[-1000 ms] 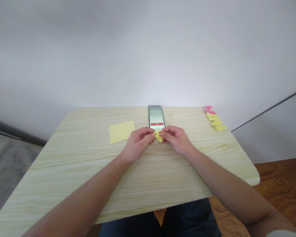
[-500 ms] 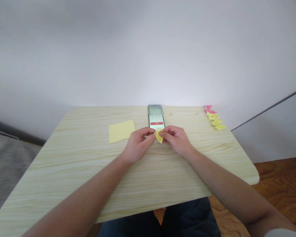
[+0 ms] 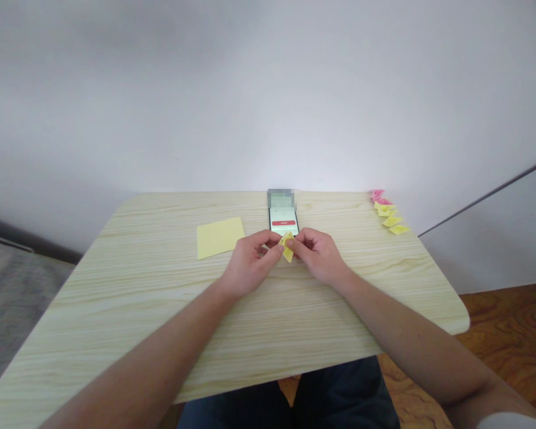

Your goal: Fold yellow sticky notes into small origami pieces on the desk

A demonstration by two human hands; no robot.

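A small folded yellow paper [image 3: 288,252] is pinched between my two hands, just in front of the phone. My left hand [image 3: 254,262] grips its left side with thumb and forefinger. From the right, my right hand [image 3: 320,255] holds it with the thumb pressed on its face. The paper stands tilted, its lower end narrowing to a point. Fingertips behind it are partly hidden. Beyond my hands lies the phone [image 3: 283,214], its screen lit with a red bar near the bottom. Left of my left hand rests a flat yellow paper sheet [image 3: 220,237].
Several folded yellow papers [image 3: 392,221] and a folded pink paper [image 3: 379,197] lie in a row at the table's far right. The pale wooden table [image 3: 161,298] meets a white wall [image 3: 268,95] at its back edge. Grey fabric [image 3: 22,304] shows at the left.
The folded yellow paper has turned slightly between my fingers and now looks narrower, its point lower. Both hands have stayed in almost the same place.
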